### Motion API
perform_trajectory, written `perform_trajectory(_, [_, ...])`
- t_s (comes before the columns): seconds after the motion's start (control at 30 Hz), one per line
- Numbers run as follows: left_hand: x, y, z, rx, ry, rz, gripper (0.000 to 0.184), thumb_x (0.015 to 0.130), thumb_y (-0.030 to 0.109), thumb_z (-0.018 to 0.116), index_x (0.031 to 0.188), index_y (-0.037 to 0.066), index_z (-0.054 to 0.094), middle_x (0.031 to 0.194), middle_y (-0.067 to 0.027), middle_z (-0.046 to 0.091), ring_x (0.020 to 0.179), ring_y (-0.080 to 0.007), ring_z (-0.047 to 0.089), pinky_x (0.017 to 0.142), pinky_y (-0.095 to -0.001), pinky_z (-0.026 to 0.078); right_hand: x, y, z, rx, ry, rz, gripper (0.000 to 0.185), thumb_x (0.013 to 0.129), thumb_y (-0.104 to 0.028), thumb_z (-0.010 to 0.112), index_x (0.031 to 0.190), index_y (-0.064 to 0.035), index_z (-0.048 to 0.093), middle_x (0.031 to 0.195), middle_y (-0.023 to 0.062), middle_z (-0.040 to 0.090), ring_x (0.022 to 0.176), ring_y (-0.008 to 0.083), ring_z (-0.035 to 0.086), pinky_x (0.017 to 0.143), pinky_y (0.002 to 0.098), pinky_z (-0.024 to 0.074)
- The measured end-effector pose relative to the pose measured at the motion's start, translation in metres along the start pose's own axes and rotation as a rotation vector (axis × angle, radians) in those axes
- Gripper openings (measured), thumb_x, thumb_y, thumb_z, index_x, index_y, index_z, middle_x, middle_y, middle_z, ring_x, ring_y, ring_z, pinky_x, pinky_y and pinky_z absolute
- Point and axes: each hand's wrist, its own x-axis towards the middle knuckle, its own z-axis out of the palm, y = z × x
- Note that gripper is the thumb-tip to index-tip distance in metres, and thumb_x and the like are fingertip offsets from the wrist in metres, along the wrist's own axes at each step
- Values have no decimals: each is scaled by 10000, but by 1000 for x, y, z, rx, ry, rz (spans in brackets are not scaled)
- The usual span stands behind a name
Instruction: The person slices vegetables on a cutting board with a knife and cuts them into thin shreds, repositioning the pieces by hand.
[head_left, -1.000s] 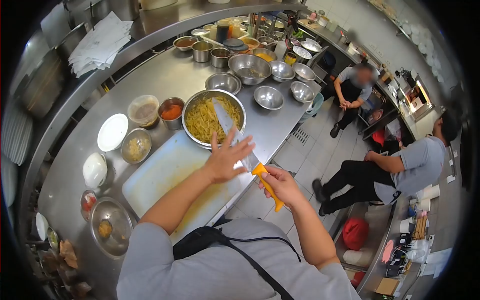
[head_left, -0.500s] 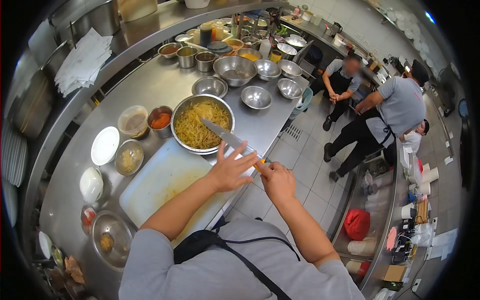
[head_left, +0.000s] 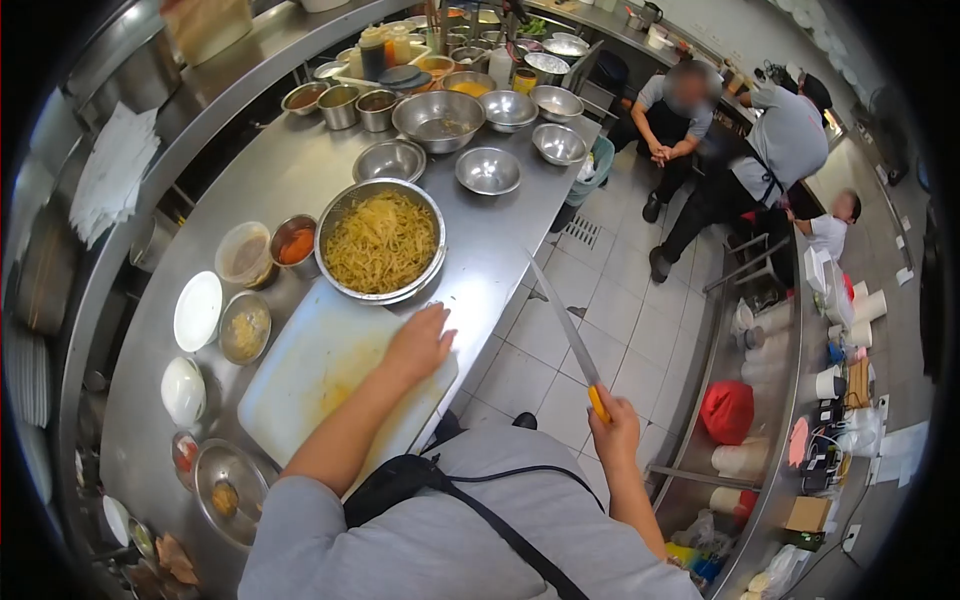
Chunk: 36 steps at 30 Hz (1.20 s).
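Note:
My right hand (head_left: 615,432) is wrapped round the yellow handle of a long knife (head_left: 570,335), whose blade points up and left over the floor. My left hand (head_left: 420,343) is over the upper right corner of a stained white cutting board (head_left: 300,375); its fingers are bent and partly hidden, and nothing shows in it. Just beyond that hand stands a steel bowl (head_left: 437,262) filled with yellow shredded food (head_left: 380,243).
Steel bowls (head_left: 488,172) and sauce pots (head_left: 340,107) stand along the counter's far side. White dishes (head_left: 198,311) line the left. Three people are at the right, one seated (head_left: 672,125). A red bag (head_left: 728,411) lies on a lower shelf.
The knife has swung away from the food bowl to the right, out over the floor, with my right hand. My left hand has moved left and away from the blade.

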Motion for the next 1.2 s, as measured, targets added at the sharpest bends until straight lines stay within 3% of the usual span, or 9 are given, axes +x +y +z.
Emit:
perform_trajectory(0.13, [19, 12, 30, 327, -34, -84, 618, 1001, 146, 660, 1528, -99, 450, 1534, -342, 502, 1387, -514, 519, 1185, -515, 449, -50, 36, 0, 21, -10, 192, 545, 859, -84, 851, 1384, -199, 760, 943, 113, 689, 854, 300, 692, 798, 398, 567])
perform_trajectory(0.23, [49, -5, 42, 434, -138, -373, 467, 976, 29, 594, 1425, -87, 540, 1384, -281, 564, 1287, -434, 554, 1133, -502, 487, -65, 47, 2, 5, 17, 303, 543, 860, -84, 851, 1382, -199, 762, 934, 118, 685, 857, 301, 694, 799, 390, 564])
perform_trajectory(0.4, [56, -19, 67, 621, -112, -323, 433, 976, 10, 558, 1393, -105, 564, 1362, -292, 583, 1324, -426, 524, 1095, -504, 498, -66, 46, 4, 65, 51, 261, 543, 866, -110, 850, 1388, -230, 759, 939, 116, 684, 863, 308, 693, 803, 406, 570])
perform_trajectory(0.5, [57, -15, 65, 387, -72, -267, 399, 975, 38, 580, 1358, -66, 622, 1320, -248, 618, 1261, -405, 563, 1069, -478, 509, -63, 51, 5, 29, -8, 224, 561, 858, -88, 854, 1401, -183, 748, 940, 132, 686, 873, 307, 696, 810, 397, 564])
perform_trajectory(0.57, [56, -17, 64, 266, 73, -32, 265, 965, 82, 641, 1216, 10, 688, 1239, -192, 661, 1178, -388, 603, 1038, -454, 525, -60, 55, 6, 30, -11, 206, 559, 856, -89, 854, 1396, -191, 751, 938, 131, 684, 867, 307, 694, 806, 397, 564])
perform_trajectory(0.7, [47, 6, 20, 375, 404, -75, 172, 884, 102, 777, 1041, 77, 710, 1056, -151, 695, 1056, -382, 648, 930, -482, 545, -58, 67, 5, 31, -31, 238, 558, 868, -124, 849, 1403, -242, 747, 967, 113, 698, 887, 311, 704, 820, 414, 583])
perform_trajectory(0.8, [44, -14, 5, 451, 431, -228, 139, 884, 121, 790, 995, 78, 718, 1007, -136, 708, 1026, -365, 670, 898, -481, 556, -53, 73, 6, 19, -41, 202, 569, 867, -121, 848, 1413, -239, 740, 972, 117, 700, 889, 311, 706, 816, 415, 584])
perform_trajectory(0.93, [46, -26, 6, 598, 449, -131, 102, 894, 169, 782, 868, 80, 738, 915, -130, 749, 909, -356, 718, 817, -479, 585, -44, 68, 3, 1, -78, 178, 564, 865, -118, 848, 1408, -232, 744, 968, 120, 697, 875, 310, 706, 810, 412, 586])
perform_trajectory(1.2, [47, -4, 16, 544, 373, -192, 91, 885, 152, 761, 848, 70, 751, 904, -152, 743, 891, -380, 714, 791, -500, 581, -37, 75, 6, 59, -59, 178, 552, 877, -121, 845, 1408, -230, 747, 978, 130, 698, 849, 319, 709, 777, 406, 583])
